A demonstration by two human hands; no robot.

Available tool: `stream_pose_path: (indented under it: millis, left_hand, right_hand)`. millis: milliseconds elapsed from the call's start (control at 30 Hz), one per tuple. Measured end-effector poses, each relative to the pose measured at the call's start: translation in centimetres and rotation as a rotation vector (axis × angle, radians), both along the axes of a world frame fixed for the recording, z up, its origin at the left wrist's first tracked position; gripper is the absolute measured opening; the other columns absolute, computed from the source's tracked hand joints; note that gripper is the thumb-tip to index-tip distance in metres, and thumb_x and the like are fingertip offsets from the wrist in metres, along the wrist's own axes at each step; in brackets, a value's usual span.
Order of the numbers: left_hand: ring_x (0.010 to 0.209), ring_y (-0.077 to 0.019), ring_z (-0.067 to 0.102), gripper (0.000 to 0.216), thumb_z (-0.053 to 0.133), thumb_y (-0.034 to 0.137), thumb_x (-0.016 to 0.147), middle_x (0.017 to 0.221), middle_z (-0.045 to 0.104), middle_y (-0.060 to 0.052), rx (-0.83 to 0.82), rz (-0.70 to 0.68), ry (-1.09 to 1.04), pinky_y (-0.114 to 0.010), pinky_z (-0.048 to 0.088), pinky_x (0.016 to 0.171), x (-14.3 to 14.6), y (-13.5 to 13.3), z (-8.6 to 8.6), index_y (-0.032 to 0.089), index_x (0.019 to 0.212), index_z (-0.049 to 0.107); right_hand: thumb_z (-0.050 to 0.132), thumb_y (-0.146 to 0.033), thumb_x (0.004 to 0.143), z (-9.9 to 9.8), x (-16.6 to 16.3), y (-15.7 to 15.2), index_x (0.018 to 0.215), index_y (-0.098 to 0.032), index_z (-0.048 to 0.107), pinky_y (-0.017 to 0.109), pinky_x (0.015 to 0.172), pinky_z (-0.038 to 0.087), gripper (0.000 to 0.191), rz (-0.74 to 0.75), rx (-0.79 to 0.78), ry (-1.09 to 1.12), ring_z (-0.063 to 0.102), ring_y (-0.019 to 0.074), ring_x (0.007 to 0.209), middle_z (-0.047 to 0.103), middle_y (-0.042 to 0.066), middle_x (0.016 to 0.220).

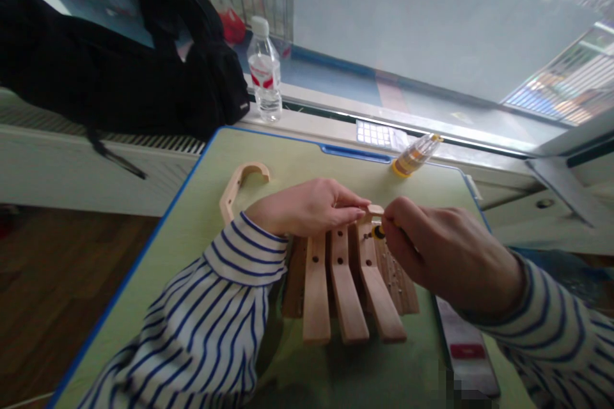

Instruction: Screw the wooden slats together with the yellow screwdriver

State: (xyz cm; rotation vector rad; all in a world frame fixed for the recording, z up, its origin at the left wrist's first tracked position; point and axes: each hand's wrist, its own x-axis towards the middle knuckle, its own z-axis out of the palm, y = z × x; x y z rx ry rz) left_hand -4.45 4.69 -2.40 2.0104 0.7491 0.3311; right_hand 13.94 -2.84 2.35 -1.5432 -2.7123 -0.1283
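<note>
Three pale wooden hooks (349, 307) stand side by side against a brown wooden board (292, 297), with dark holes along their straight parts. My left hand (316, 208) reaches over their upper ends, thumb and fingers pinched together at the tip of the rightmost wooden hook (375, 209). Just right of it, my right hand (432, 252) is closed round a small yellow-and-black screwdriver (378, 232), mostly hidden by the fingers. Its tip points left, toward a hole in that hook. Another curved wooden hook (231, 195) lies apart on the table, left of my left hand.
The green table (192, 249) has a blue edge. A clear bottle with a yellow cap (415, 156) leans at the back right. A phone (467, 345) lies beneath my right forearm. On the sill are a water bottle (265, 73) and a black bag (192, 77).
</note>
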Motion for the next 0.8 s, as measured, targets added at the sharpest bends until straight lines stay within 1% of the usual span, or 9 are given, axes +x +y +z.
stream_pose_path:
  millis: [67, 133, 233, 367, 467, 600, 700, 800]
  left_hand:
    - [0.093, -0.015, 0.058, 0.034, 0.046, 0.031, 0.083, 0.109, 0.063, -0.001, 0.009, -0.003, -0.006, -0.021, 0.04, 0.079, 0.0, 0.0, 0.0, 0.022, 0.114, 0.058]
    - [0.094, -0.0146, 0.057, 0.034, 0.047, 0.03, 0.082, 0.11, 0.062, -0.001, 0.016, -0.007, -0.013, -0.021, 0.04, 0.08, 0.0, 0.0, 0.0, 0.022, 0.113, 0.058]
    - [0.093, -0.0145, 0.058, 0.034, 0.047, 0.03, 0.082, 0.11, 0.063, -0.001, 0.02, -0.003, -0.009, -0.021, 0.04, 0.079, 0.0, -0.1, 0.1, 0.022, 0.113, 0.058]
    - [0.093, -0.0146, 0.058, 0.033, 0.048, 0.031, 0.082, 0.109, 0.063, 0.0, 0.019, 0.004, -0.003, -0.02, 0.04, 0.079, -0.1, -0.2, 0.2, 0.024, 0.113, 0.059]
    - [0.094, -0.0147, 0.057, 0.034, 0.047, 0.033, 0.082, 0.11, 0.063, 0.0, 0.011, 0.01, 0.006, -0.02, 0.039, 0.079, -0.2, -0.2, 0.3, 0.024, 0.113, 0.059]
    - [0.094, -0.0148, 0.057, 0.036, 0.047, 0.032, 0.082, 0.11, 0.063, 0.0, -0.006, 0.005, 0.014, -0.02, 0.039, 0.08, -0.2, -0.2, 0.4, 0.023, 0.114, 0.058]
    - [0.092, -0.0148, 0.057, 0.036, 0.047, 0.031, 0.082, 0.107, 0.064, 0.0, -0.014, 0.001, 0.016, -0.02, 0.039, 0.078, -0.2, -0.2, 0.5, 0.022, 0.115, 0.057]
    - [0.09, -0.015, 0.057, 0.036, 0.047, 0.031, 0.082, 0.105, 0.065, 0.0, -0.025, -0.007, 0.007, -0.021, 0.039, 0.078, -0.2, -0.2, 0.4, 0.021, 0.114, 0.058]
  right_hand:
    - [0.032, -0.034, 0.086, -0.4, -0.4, -0.5, 0.073, -0.021, 0.04, 0.026, 0.045, 0.016, 0.02, -0.121, 0.063, 0.012, 0.036, 0.0079, 0.04, 0.046, -0.005, 0.051]
    - [0.032, -0.035, 0.086, -0.6, -0.6, -0.9, 0.072, -0.021, 0.039, 0.026, 0.045, 0.015, 0.021, -0.191, 0.095, 0.008, 0.037, 0.0084, 0.038, 0.048, -0.004, 0.05]
    - [0.03, -0.036, 0.086, -0.2, -0.6, -1.1, 0.075, -0.021, 0.039, 0.026, 0.045, 0.014, 0.021, -0.199, 0.064, -0.02, 0.04, 0.0094, 0.039, 0.05, -0.003, 0.051]
    - [0.031, -0.033, 0.085, 1.0, -0.3, -1.3, 0.089, -0.02, 0.04, 0.026, 0.045, 0.017, 0.016, -0.133, -0.074, -0.067, 0.045, 0.0112, 0.043, 0.052, -0.003, 0.056]
    - [0.031, -0.029, 0.086, 1.7, -0.1, -1.2, 0.099, -0.019, 0.037, 0.026, 0.045, 0.019, 0.017, -0.066, -0.186, -0.05, 0.046, 0.0111, 0.045, 0.054, -0.003, 0.06]
    - [0.029, -0.032, 0.088, 2.1, 0.2, -0.5, 0.092, -0.019, 0.037, 0.026, 0.046, 0.023, 0.016, 0.081, -0.292, -0.02, 0.045, 0.0098, 0.048, 0.053, -0.003, 0.062]
    - [0.03, -0.034, 0.088, 2.6, 0.3, 0.5, 0.088, -0.02, 0.04, 0.025, 0.049, 0.026, 0.017, 0.162, -0.301, -0.039, 0.046, 0.0101, 0.054, 0.054, -0.001, 0.067]
    - [0.032, -0.032, 0.087, 3.0, 0.2, 1.3, 0.085, -0.019, 0.044, 0.025, 0.054, 0.029, 0.017, 0.211, -0.262, -0.082, 0.047, 0.0114, 0.063, 0.055, 0.002, 0.075]
